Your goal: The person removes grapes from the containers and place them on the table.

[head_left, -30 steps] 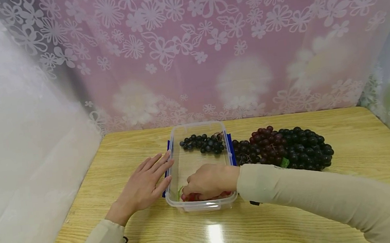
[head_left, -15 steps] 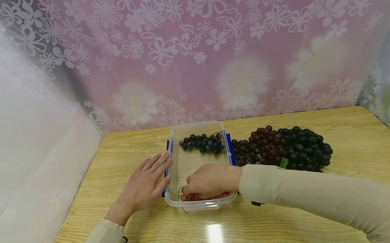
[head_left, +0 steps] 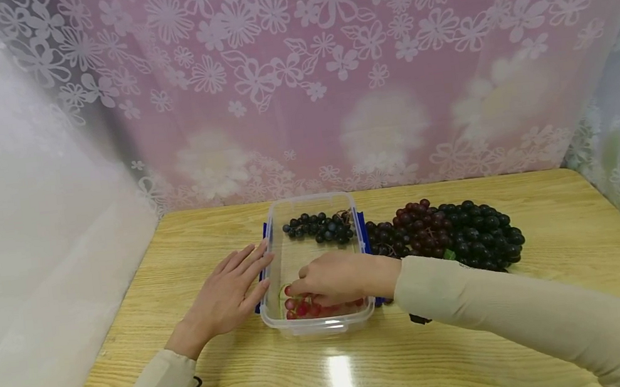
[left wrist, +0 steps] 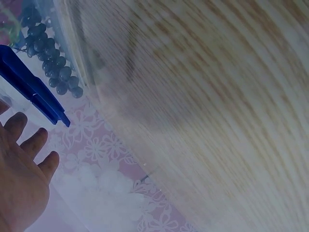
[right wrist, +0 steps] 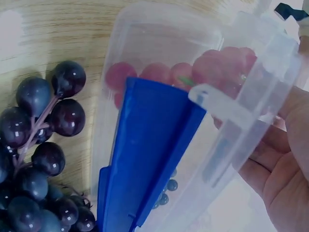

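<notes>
A clear plastic box (head_left: 324,326) with blue side latches (right wrist: 149,140) stands uncovered on the table. My left hand (head_left: 230,296) lies flat with straight, spread fingers at its left rim, close by the latch (left wrist: 34,89). Inside the near end, my right hand (head_left: 341,276) has its fingers curled down onto a bunch of red grapes (head_left: 302,310), fingertips at its green stem end. In the right wrist view these red grapes (right wrist: 212,70) show through the wall, and the hand (right wrist: 277,174) is partly behind it. A small bunch of dark grapes (head_left: 319,227) lies at the box's far end.
Right of the box lie more bunches: dark grapes (head_left: 385,236) close by the latch, dark red grapes (head_left: 424,229), and a big black bunch (head_left: 479,235). The wooden table (head_left: 250,376) ends at a pink flowered curtain (head_left: 303,125).
My right hand has shifted slightly right and away from the near wall, and more of the red grapes shows. Their green stem end has moved toward the far end. The left hand stays put.
</notes>
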Motion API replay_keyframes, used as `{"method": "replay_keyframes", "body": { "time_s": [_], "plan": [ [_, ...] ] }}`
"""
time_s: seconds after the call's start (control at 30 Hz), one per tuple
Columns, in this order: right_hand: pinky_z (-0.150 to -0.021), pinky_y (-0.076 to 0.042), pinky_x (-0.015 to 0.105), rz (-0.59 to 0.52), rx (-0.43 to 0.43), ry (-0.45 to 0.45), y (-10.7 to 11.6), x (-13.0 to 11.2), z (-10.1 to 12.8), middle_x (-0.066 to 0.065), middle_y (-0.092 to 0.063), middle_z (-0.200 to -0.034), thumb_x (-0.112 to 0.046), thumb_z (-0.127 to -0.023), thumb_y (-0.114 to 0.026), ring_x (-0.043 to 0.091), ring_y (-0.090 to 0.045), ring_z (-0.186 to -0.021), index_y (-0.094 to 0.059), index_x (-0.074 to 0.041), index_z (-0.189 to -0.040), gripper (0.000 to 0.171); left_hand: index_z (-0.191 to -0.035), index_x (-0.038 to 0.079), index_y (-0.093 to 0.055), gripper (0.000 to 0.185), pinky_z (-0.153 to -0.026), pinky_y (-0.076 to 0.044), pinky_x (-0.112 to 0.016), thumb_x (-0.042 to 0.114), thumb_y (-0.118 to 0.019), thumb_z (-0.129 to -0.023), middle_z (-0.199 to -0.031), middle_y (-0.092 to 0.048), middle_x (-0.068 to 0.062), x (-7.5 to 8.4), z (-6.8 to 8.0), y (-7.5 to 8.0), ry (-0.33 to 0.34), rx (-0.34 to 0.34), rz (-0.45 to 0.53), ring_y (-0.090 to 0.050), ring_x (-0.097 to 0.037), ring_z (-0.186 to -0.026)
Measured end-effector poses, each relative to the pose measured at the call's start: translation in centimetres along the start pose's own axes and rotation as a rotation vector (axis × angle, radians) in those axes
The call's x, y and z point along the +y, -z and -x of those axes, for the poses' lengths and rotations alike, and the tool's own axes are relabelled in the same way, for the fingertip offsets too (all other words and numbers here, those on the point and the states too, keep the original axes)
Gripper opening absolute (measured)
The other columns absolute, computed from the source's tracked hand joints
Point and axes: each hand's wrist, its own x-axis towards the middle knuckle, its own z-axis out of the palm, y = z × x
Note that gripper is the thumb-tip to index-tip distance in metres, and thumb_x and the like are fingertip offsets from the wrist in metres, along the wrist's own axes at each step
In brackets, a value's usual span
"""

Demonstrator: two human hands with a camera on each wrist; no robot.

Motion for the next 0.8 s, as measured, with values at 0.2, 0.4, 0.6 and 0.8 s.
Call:
{"method": "replay_keyframes", "body": {
  "time_s": [0.2, 0.4, 0.6, 0.8],
  "plan": [
    [-0.058, -0.047, 0.02, 0.018, 0.07, -0.025, 0.8, 0.6, 1.2, -0.004, -0.064, -0.097, -0.016, -0.093, -0.063, 0.005, -0.056, -0.066, -0.058, -0.021, -0.131, 0.039, -0.149, 0.016, -0.037, 0.051, -0.113, -0.018, -0.045, 0.037, -0.041, -0.103, -0.156, -0.025, -0.001, 0.1, -0.1, 0.1, -0.002, 0.007, -0.001, -0.025, -0.024, -0.14],
    [-0.06, -0.048, 0.02, -0.01, 0.113, -0.081, 1.3, 0.9, 2.5, -0.003, -0.064, -0.103, -0.016, -0.093, -0.063, 0.005, -0.058, -0.069, -0.057, -0.022, -0.132, 0.04, -0.148, 0.013, -0.039, 0.051, -0.112, -0.021, -0.047, 0.038, -0.04, -0.103, -0.155, -0.026, -0.002, 0.1, -0.1, -0.1, -0.006, 0.011, -0.006, -0.027, -0.026, -0.14],
    [-0.068, -0.053, 0.025, -0.113, 0.189, -0.129, 2.6, 1.3, 4.0, -0.001, -0.065, -0.106, -0.018, -0.095, -0.062, 0.011, -0.062, -0.082, -0.059, -0.018, -0.128, 0.034, -0.147, 0.012, -0.041, 0.051, -0.112, -0.021, -0.046, 0.038, -0.039, -0.103, -0.155, -0.027, -0.003, 0.0, 0.0, -0.2, -0.008, 0.017, 0.002, -0.028, -0.027, -0.139],
    [-0.069, -0.053, 0.028, -0.197, 0.246, -0.197, 4.2, 2.0, 5.3, 0.0, -0.063, -0.106, -0.018, -0.094, -0.063, 0.013, -0.061, -0.085, -0.057, -0.016, -0.132, 0.038, -0.147, 0.012, -0.041, 0.051, -0.112, -0.021, -0.046, 0.037, -0.04, -0.103, -0.155, -0.027, -0.002, 0.1, -0.1, -0.2, -0.02, 0.033, -0.002, -0.03, -0.027, -0.138]
  ]
}}
